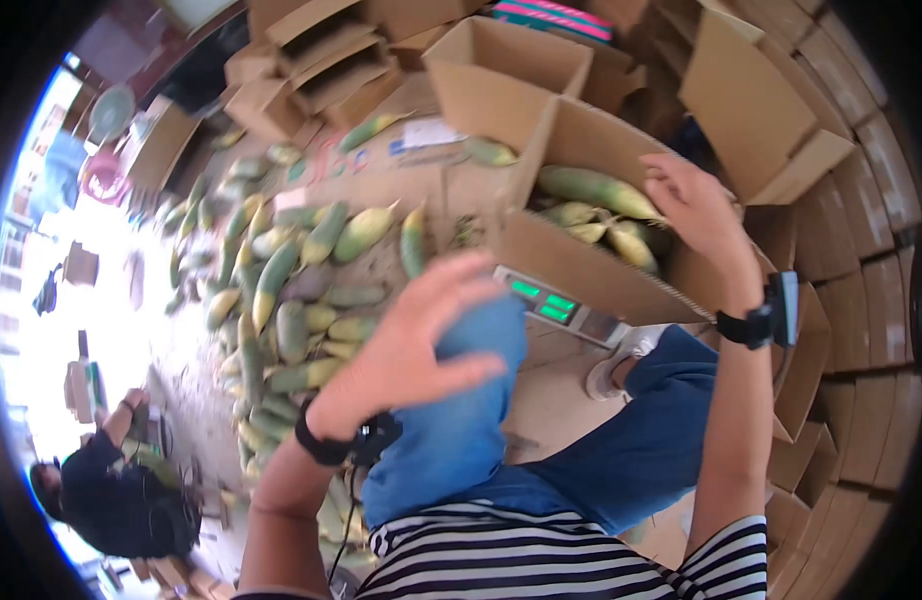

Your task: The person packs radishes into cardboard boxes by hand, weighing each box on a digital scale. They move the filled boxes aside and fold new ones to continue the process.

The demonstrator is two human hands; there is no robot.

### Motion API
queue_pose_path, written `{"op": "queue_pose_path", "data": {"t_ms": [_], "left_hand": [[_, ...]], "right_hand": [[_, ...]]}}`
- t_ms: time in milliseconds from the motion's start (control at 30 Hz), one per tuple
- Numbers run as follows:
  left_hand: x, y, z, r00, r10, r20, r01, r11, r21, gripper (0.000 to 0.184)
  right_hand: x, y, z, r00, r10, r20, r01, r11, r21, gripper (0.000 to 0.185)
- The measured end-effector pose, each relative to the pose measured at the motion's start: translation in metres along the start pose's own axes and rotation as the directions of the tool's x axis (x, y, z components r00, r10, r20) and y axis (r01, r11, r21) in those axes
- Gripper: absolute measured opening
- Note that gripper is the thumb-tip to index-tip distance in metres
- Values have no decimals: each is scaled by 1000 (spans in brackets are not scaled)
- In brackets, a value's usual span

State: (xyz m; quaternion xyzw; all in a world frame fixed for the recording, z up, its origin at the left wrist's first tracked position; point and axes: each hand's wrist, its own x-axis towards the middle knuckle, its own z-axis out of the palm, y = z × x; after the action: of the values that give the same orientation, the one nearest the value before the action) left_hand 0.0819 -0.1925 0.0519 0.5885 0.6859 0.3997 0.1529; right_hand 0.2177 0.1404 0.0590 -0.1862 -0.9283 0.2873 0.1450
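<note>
My left hand (411, 345) hangs over my left knee with its fingers spread and nothing in it; it is slightly blurred. My right hand (703, 212) is over the open cardboard box (606, 268), its fingers loosely bent and apart. Just beside its fingertips lies the root end of a long green radish (599, 190); whether they touch I cannot make out. Several more radishes (629, 243) with pale tips lie lower in the box. The box stands on a scale whose green-lit display (543, 300) shows at its near side; the digits are unreadable.
Many green radishes (276, 280) are spread over the floor to the left. Open cartons (506, 75) stand at the back, and stacked flat cardboard (861, 330) lines the right. Another person (126, 490) in dark clothes sits at the lower left.
</note>
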Motion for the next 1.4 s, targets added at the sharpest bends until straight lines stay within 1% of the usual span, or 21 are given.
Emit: {"op": "queue_pose_path", "data": {"t_ms": [67, 133, 200, 267, 333, 400, 467, 533, 600, 667, 767, 800, 867, 1000, 1067, 1167, 1233, 1267, 1300, 1367, 1400], "left_hand": [[-19, -36, -16, 922, -302, -241, 248, 941, -230, 47], [-58, -91, -29, 730, -559, -393, 456, 827, -328, 42], [-121, -152, -39, 675, -614, -408, 631, 768, -112, 43], [-180, -173, -38, 664, -675, -322, 747, 590, 305, 43], [-235, -185, -16, 569, -777, -270, 755, 363, 546, 42], [-267, -181, 14, 336, -927, -167, 762, 163, 627, 42], [-305, -183, 53, 246, -965, -87, 753, 134, 644, 47], [-319, -175, 78, 196, -980, -42, 810, 137, 571, 58], [-339, -184, 99, 357, -863, -357, 911, 238, 337, 68], [-346, -190, 98, 334, -832, -443, 937, 243, 249, 79], [-360, -221, 94, 100, -907, -410, 993, 118, -20, 90], [-363, -229, 93, 102, -907, -408, 993, 120, -18, 90], [-352, -234, 86, -26, -958, -287, 998, -40, 44, 92], [-339, -245, 90, -108, -958, -267, 983, -143, 119, 90], [-348, -257, 97, -170, -952, -254, 984, -149, -100, 84], [-358, -256, 107, -121, -946, -301, 981, -67, -182, 79], [-341, -231, 107, 31, -917, -397, 998, 53, -45, 80], [-363, -246, 117, 178, -874, -451, 984, 165, 67, 81], [-336, -221, 105, 192, -885, -423, 981, 176, 77, 82], [-310, -204, 86, 424, -744, -516, 902, 400, 164, 77], [-283, -188, 68, 469, -690, -551, 866, 482, 133, 73]], "right_hand": [[-5, -24, 5, 999, -34, 8, 34, 997, 68, 29], [-9, -41, 19, 993, -118, 4, 116, 978, 173, 27], [-12, -64, 29, 983, -160, 85, 132, 954, 268, 26], [-18, -84, 40, 978, -144, 151, 91, 946, 311, 27], [-24, -99, 54, 931, -332, 148, 286, 921, 266, 30], [-32, -115, 67, 895, -423, 141, 377, 886, 268, 32], [-38, -129, 82, 846, -516, 132, 470, 840, 271, 35], [-46, -134, 103, 767, -610, 200, 570, 790, 225, 39], [-48, -137, 112, 744, -635, 208, 625, 772, 118, 41], [-45, -140, 115, 754, -625, 201, 614, 780, 121, 41], [-43, -142, 116, 750, -629, 203, 620, 776, 114, 41], [-42, -142, 117, 752, -627, 203, 618, 778, 112, 41], [-41, -143, 118, 753, -629, 195, 618, 777, 120, 40], [-42, -142, 120, 758, -624, 186, 613, 781, 122, 40], [-41, -141, 121, 755, -634, 166, 621, 773, 129, 39], [-42, -138, 122, 755, -638, 152, 623, 770, 137, 39], [-43, -138, 123, 766, -624, 153, 613, 781, 117, 41], [-45, -137, 122, 767, -619, 170, 608, 785, 116, 42], [-46, -136, 122, 790, -593, 156, 591, 804, 66, 42], [-48, -136, 126, 788, -593, 164, 571, 804, 164, 42], [-49, -135, 127, 803, -575, 156, 559, 818, 136, 42]]}}
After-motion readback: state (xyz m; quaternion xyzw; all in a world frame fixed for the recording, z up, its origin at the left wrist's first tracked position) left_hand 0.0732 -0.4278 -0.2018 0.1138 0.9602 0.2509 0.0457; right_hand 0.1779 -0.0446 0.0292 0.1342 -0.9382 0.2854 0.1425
